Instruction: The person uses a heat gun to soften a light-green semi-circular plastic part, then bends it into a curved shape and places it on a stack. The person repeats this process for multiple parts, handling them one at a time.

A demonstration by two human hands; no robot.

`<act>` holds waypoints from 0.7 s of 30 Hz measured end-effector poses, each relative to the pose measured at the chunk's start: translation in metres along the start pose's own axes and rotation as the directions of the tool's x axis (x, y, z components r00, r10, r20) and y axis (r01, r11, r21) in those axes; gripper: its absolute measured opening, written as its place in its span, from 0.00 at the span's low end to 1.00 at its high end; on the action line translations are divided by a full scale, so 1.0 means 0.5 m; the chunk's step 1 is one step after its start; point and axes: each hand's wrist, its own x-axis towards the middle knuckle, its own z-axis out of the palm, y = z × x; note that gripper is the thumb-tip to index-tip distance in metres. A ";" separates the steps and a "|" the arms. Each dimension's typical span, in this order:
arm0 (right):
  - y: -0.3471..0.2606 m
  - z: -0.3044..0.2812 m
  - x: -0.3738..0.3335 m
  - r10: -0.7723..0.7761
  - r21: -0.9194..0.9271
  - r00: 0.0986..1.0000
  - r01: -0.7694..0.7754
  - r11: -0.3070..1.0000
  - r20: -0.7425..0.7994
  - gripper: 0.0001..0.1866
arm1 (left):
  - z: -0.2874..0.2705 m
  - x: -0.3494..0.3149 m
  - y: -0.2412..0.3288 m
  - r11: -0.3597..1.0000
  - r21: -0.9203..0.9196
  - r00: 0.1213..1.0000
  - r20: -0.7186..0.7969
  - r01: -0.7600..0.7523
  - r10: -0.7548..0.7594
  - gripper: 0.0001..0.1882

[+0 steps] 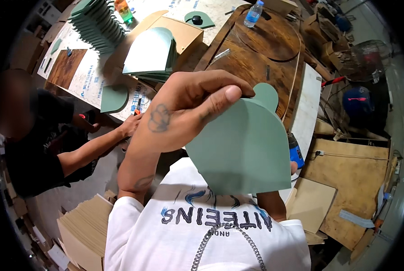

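My left hand (197,101) is closed on the upper edge of a sage-green panel (245,147) with a rounded top and straight lower edge. Its thumb lies along the near face. A smaller rounded green piece (266,95) shows just behind that edge; whether it is part of the same panel I cannot tell. My right hand (294,167) is mostly hidden behind the panel, with only a bit of finger showing. That finger rests against a blue and black power tool (296,152), which the hand seems to grip. Most of the tool is covered.
A stack of green panels (149,52) stands on the table beside a cardboard box (184,36); a taller stack (96,25) is farther left. A water bottle (253,14) stands on a brown wooden board (265,38). At left, a co-worker's hand (130,125) reaches to the table edge.
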 end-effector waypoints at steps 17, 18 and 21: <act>0.002 0.015 -0.013 0.021 0.006 0.998 -0.021 1.000 0.053 0.37 | 0.025 -0.025 0.031 0.994 -0.092 0.994 -0.093 -0.064 0.056 0.13; 0.001 0.015 -0.014 0.022 0.005 0.998 -0.022 1.000 0.059 0.37 | 0.025 -0.025 0.031 0.994 -0.085 0.994 -0.083 -0.073 0.065 0.14; -0.003 0.015 -0.018 0.027 0.004 0.997 -0.028 1.000 0.074 0.36 | 0.024 -0.027 0.031 0.995 -0.059 0.996 -0.061 -0.075 0.071 0.15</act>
